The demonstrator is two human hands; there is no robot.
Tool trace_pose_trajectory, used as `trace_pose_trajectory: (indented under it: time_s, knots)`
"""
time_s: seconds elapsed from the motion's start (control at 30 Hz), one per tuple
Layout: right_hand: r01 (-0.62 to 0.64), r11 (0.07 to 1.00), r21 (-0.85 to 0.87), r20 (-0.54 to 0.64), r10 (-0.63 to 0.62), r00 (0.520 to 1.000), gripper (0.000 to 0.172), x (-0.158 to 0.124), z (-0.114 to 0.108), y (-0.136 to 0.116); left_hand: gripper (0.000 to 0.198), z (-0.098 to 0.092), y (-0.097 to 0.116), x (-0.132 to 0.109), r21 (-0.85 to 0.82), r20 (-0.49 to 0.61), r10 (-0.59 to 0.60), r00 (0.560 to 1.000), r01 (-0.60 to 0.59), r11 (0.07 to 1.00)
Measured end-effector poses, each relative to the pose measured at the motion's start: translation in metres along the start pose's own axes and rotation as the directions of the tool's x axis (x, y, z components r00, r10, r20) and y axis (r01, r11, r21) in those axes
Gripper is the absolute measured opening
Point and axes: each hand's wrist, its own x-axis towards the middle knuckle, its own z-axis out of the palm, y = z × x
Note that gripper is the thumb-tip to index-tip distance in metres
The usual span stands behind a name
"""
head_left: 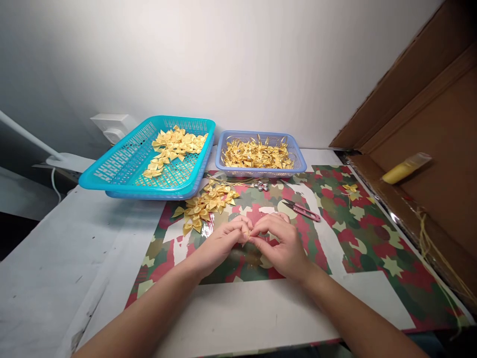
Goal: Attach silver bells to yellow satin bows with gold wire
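Observation:
My left hand [223, 240] and my right hand [278, 242] meet over the camouflage-patterned mat [357, 233], fingertips pinched together on something small that I cannot make out. A loose pile of gold ribbon bows [206, 204] lies just beyond my left hand. Small pink thread snips [302, 210] rest on the mat just past my right hand.
A turquoise basket [122, 166] with gold bows stands at the back left. A lilac basket [298, 159] full of gold pieces sits beside it. One bow [350, 188] lies at the right. A cardboard wall [436, 149] with a yellow tube [404, 169] borders the right side.

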Motion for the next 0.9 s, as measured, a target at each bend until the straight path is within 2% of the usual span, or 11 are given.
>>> trace_pose_trajectory:
  time_s: [0.17, 0.3, 0.4, 0.57, 0.7, 0.9]
  knots:
    - [-0.025, 1.000, -0.012, 0.100, 0.026, 0.995, 0.014, 0.001, -0.003, 0.000, 0.016, 0.001, 0.002, 0.000, 0.029, 0.008, -0.019, 1.000, 0.019, 0.999]
    - [-0.073, 0.997, -0.009, 0.195, 0.074, 0.978, 0.016, 0.004, -0.007, -0.001, 0.023, -0.003, 0.007, -0.001, 0.104, 0.051, 0.058, 0.997, -0.063, 0.993]
    - [-0.119, 0.992, 0.039, 0.212, 0.109, 0.971, 0.016, 0.006, -0.012, 0.001, 0.032, -0.009, 0.009, -0.001, 0.188, 0.079, 0.116, 0.990, -0.129, 0.974]
    - [-0.208, 0.971, 0.114, 0.239, 0.177, 0.955, 0.015, 0.009, -0.020, 0.003, 0.035, -0.018, 0.008, -0.002, 0.274, 0.024, 0.205, 0.978, -0.204, 0.940]
    - [-0.267, 0.953, 0.141, 0.293, 0.217, 0.931, 0.015, 0.010, -0.024, 0.001, 0.036, -0.019, 0.006, -0.002, 0.276, -0.017, 0.284, 0.959, -0.269, 0.923]
    - [-0.305, 0.944, 0.125, 0.381, 0.238, 0.893, 0.014, 0.011, -0.028, -0.001, 0.035, -0.017, 0.004, -0.002, 0.275, -0.070, 0.337, 0.939, -0.307, 0.911]
